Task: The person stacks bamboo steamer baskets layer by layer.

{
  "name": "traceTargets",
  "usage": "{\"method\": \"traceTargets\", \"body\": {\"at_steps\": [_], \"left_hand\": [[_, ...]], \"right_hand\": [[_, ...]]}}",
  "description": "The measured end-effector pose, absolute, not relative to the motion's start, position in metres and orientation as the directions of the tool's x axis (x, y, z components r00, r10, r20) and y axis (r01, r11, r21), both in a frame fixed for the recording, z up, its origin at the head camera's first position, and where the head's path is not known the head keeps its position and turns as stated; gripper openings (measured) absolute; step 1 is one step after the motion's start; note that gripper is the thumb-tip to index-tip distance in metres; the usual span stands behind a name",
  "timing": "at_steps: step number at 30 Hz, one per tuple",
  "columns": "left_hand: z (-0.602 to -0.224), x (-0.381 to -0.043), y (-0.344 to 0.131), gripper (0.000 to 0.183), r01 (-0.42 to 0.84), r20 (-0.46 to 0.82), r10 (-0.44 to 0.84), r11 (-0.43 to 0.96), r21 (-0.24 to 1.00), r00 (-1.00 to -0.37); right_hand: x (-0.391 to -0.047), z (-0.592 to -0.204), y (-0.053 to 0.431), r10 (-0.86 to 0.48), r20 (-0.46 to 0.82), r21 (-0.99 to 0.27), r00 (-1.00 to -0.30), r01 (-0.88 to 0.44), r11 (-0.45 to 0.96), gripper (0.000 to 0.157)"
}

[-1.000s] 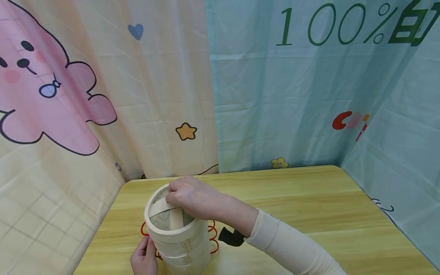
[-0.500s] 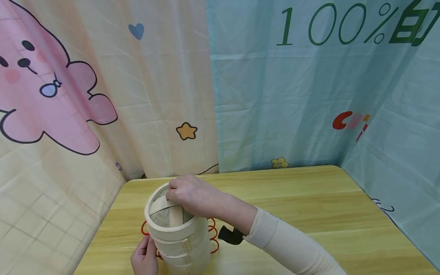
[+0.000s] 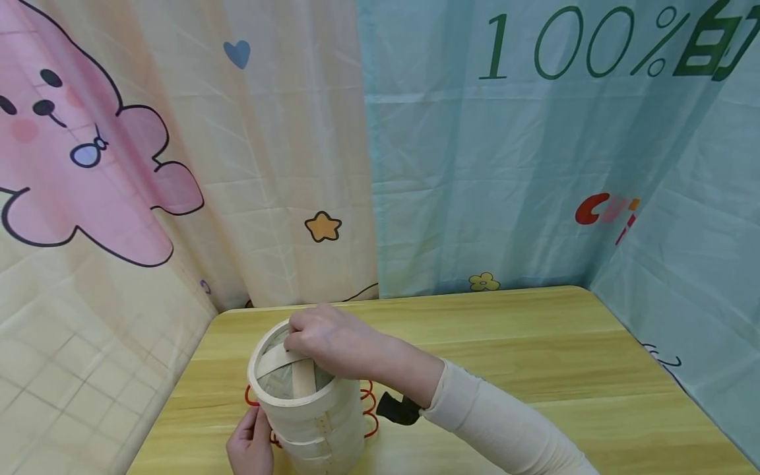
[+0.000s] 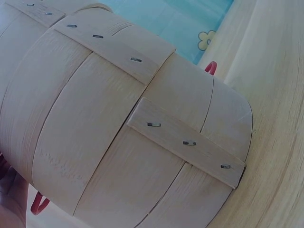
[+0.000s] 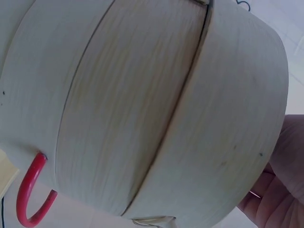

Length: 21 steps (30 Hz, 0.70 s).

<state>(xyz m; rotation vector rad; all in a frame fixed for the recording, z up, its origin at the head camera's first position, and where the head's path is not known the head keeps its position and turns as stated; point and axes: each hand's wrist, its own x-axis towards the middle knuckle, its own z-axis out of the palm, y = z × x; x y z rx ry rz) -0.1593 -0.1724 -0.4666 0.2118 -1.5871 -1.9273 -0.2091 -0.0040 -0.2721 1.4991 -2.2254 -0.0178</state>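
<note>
A tall stack of pale bamboo steamer (image 3: 317,422) tiers stands at the table's near left in the head view. Crossed flat strips (image 3: 304,377) show inside its round top rim, and red loop handles (image 3: 369,414) stick out from its sides. My right hand (image 3: 332,336) reaches over the top with curled fingers, gripping the far side of the rim; its fingertips are hidden. At the lower left side, my left hand (image 3: 251,443) pinches the steamer beside a red loop. The left wrist view shows stapled seams (image 4: 187,142) on the tiers.
The wooden-patterned table (image 3: 505,369) runs back to a printed curtain (image 3: 415,198). More curtain (image 3: 683,264) hangs along the right edge. A black strap piece (image 3: 399,409) hangs below the right wrist, beside the steamer.
</note>
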Motion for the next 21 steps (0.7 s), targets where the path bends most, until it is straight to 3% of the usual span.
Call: {"method": "traceTargets", "body": {"at_steps": [21], "left_hand": [[-0.4661,-0.1598,-0.1733,0.037,0.349,0.249,-0.556,-0.079,0.934,-0.793]], "right_hand": [[-0.2101,-0.2784,-0.0035,-0.858,0.425,0.167,-0.290,-0.906,0.390,0.016]]}}
